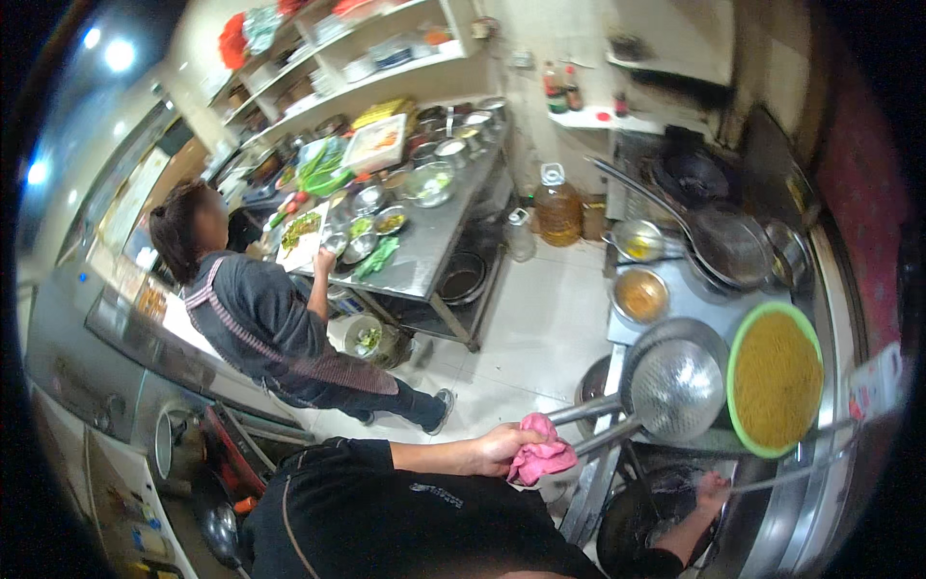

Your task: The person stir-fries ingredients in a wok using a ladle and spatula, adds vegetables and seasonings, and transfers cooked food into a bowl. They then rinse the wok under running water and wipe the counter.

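Observation:
My left hand [503, 449] grips a pink cloth [542, 450] beside the handles of a perforated metal strainer [673, 387] and a pan [636, 347] around it. Whether it also holds a handle I cannot tell. My right hand [712, 489], low on the right, is closed at the end of a long thin pale rod or tube [788, 467], over a dark wok [622, 517] with liquid in it. A green-rimmed basin [732, 391] of yellow-brown crumbly food stands at the right. A metal bowl [616, 297] of orange-brown contents and a bowl with yellow contents [639, 241] are farther back.
A co-worker [268, 311] stands at the left, holding a white cutting board [312, 246] with chopped food. Beyond, a steel table [427, 268] bears bowls and vegetables. A large oil jug [558, 210] stands on the floor. A long-handled wok [731, 246] rests on the stove.

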### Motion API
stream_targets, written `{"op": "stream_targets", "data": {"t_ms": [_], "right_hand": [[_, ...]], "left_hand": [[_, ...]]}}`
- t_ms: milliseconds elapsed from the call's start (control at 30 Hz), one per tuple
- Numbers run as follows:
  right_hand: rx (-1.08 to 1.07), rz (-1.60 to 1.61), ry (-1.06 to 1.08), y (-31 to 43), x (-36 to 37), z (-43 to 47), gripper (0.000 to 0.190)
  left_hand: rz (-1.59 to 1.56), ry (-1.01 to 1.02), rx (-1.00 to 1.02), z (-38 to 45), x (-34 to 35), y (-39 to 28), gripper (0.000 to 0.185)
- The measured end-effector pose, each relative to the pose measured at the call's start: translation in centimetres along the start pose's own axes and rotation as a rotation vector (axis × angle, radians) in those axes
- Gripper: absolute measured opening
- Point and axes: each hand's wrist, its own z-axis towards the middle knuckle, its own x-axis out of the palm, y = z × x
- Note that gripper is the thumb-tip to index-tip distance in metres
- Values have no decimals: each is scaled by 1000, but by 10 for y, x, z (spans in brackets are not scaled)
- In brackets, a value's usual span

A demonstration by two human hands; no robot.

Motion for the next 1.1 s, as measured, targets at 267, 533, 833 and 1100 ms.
{"op": "stream_targets", "data": {"t_ms": [267, 533, 833, 1100], "right_hand": [[-309, -746, -1006, -90, 37, -51, 33], [-90, -729, -1213, -261, 110, -24, 47], [-43, -902, -1245, -271, 174, 3, 19], [-120, 643, -594, -269, 256, -222, 17]], "left_hand": [[-214, 186, 93, -12, -63, -46, 28], [-180, 423, 35, -14, -118, -88, 35], [99, 177, -8, 11, -95, -103, 30], [265, 226, -4, 52, -32, -84, 33]]}}
